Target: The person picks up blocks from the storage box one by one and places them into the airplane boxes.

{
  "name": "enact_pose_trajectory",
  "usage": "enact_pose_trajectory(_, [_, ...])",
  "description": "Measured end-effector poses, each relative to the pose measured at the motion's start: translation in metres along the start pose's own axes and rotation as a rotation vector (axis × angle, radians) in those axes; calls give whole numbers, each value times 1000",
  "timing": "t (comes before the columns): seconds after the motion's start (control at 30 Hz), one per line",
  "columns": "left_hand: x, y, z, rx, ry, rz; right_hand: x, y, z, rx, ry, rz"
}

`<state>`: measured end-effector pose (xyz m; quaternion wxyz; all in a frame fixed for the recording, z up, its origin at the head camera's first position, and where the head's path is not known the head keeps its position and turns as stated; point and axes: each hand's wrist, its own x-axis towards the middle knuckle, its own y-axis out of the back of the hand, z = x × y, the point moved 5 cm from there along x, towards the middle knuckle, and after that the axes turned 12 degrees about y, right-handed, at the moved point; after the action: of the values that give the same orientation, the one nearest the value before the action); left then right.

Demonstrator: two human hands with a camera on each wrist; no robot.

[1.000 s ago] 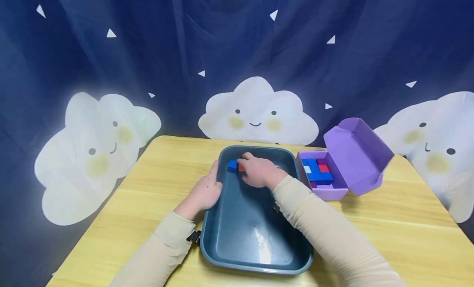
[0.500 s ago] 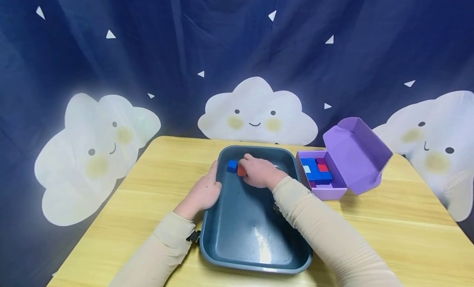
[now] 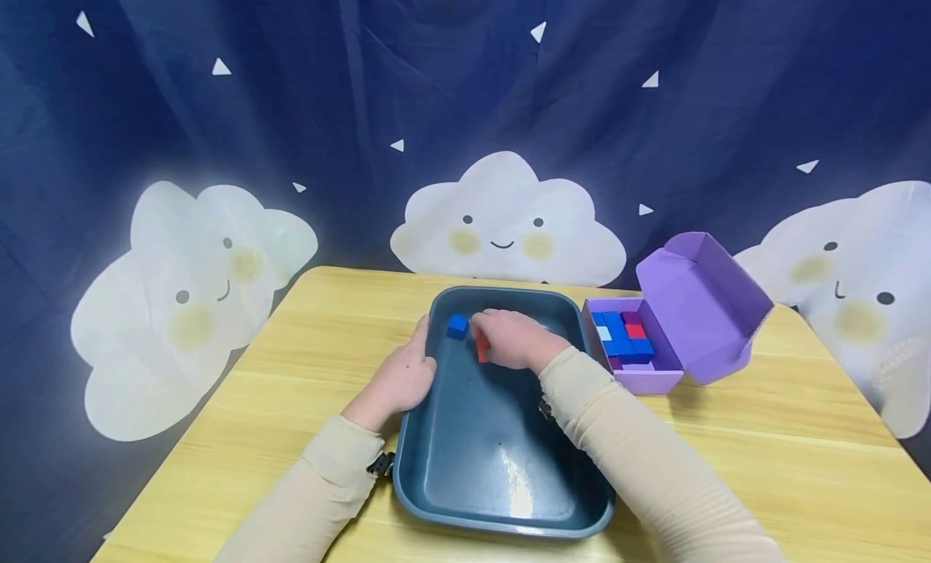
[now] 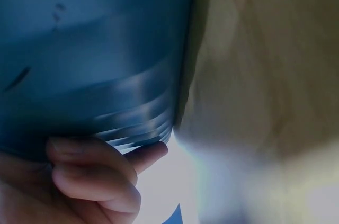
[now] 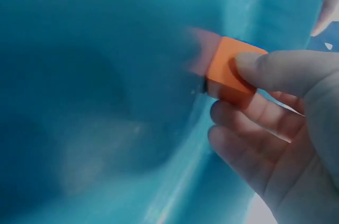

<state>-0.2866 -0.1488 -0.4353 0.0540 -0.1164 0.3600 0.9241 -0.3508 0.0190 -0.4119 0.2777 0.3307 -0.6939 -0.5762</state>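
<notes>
My right hand (image 3: 512, 339) is over the far part of a dark blue-grey plastic tub (image 3: 502, 531). Its thumb and fingers pinch an orange-red block (image 5: 230, 65), close over the tub's floor, as the right wrist view shows. The last fingers stay loosely bent beside the block. A blue cube (image 3: 457, 327) sits in the tub's far left corner, left of that hand. My left hand (image 3: 396, 379) grips the tub's left rim, index finger pointing along it. Curled fingers (image 4: 95, 176) show against the tub's outer wall in the left wrist view.
Right of the tub stands an open purple cardboard box (image 3: 647, 382) with its lid tipped right. Blue, red, white and dark-red blocks (image 3: 618, 335) lie packed in it. Behind the wooden table (image 3: 764, 442) hangs a dark blue curtain (image 3: 465, 78) with clouds.
The orange-red block has shifted slightly toward me and right, away from the blue cube, with more of it visible below the right fingers. The left hand stays put.
</notes>
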Motion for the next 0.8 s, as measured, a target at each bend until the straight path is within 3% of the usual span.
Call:
enact_pose_trajectory(0.37, [0, 1, 0, 9, -12, 7, -11, 20, -10, 31, 21, 16])
enact_pose_trajectory(0.6, [0, 1, 0, 18, -16, 14, -33, 60, -13, 72, 70, 114])
enact_pose_trajectory(0.8, [1, 1, 0, 9, -26, 8, -63, 95, 1, 101, 94, 231])
